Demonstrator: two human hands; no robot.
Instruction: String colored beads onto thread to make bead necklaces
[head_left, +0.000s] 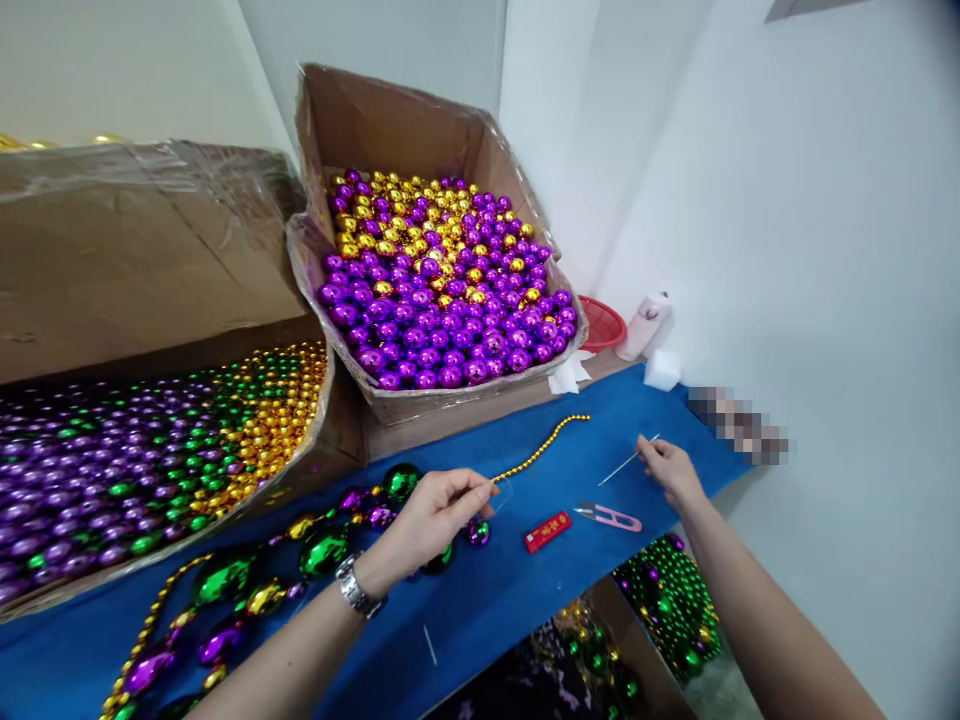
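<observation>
My left hand [442,510], with a metal watch on its wrist, pinches the near end of a gold bead strand [541,447]. A clear thread loop shows beside those fingertips. The strand's far part lies curved over the blue cloth [480,610]. In the fingers of my right hand [667,468] is a thin pale needle [619,468], held slanting over the cloth. Pink-handled thread snips [609,516] and a small red packet [547,532] lie between the hands. A garland of large green, purple and gold beads [324,552] lies partly behind my left hand.
An open carton [390,400] of purple and gold beads stands behind the cloth. Another carton [165,250] with mixed beads is at left. A red basket [604,325], pink bottle [645,325] and white block [663,369] stand by the wall. Green beads [667,600] sit below the table edge.
</observation>
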